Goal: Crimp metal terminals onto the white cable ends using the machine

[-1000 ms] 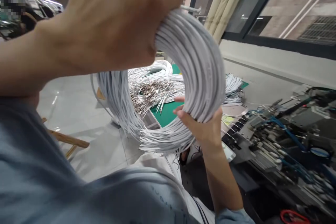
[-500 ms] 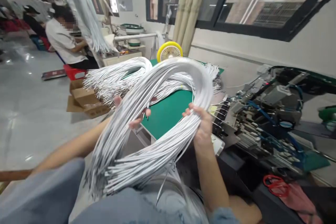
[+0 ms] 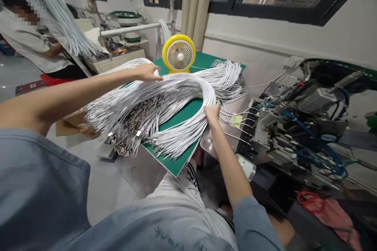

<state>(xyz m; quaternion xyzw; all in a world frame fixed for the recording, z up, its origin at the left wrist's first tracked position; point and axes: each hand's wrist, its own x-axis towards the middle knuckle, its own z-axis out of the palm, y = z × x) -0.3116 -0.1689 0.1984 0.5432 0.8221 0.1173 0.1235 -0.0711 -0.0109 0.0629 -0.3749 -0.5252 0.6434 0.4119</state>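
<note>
A bundle of white cables point(image 3: 179, 137) lies bent in an arch on the green tabletop point(image 3: 177, 168), its loose ends fanned toward the near corner and the left edge. My right hand point(image 3: 212, 113) is closed around the right side of the bend. Over the top left of the arch, my left hand point(image 3: 148, 72) has its fingers stretched out, close to the cables; whether it touches them I cannot tell. More white cables point(image 3: 228, 74) are heaped behind, and many ends with small metal connectors point(image 3: 132, 125) hang over the table's left edge.
A yellow fan point(image 3: 179, 53) stands at the back of the table. On the right is a machine point(image 3: 306, 125) with white wires leading into it. Cables hang from a rack at upper left, near a seated person point(image 3: 32, 43). A cardboard box point(image 3: 70, 125) sits below left.
The cable bundle has gone from above my lap forward onto the table. My left hand has come out from inside the loop and opened above it. The view has turned right.
</note>
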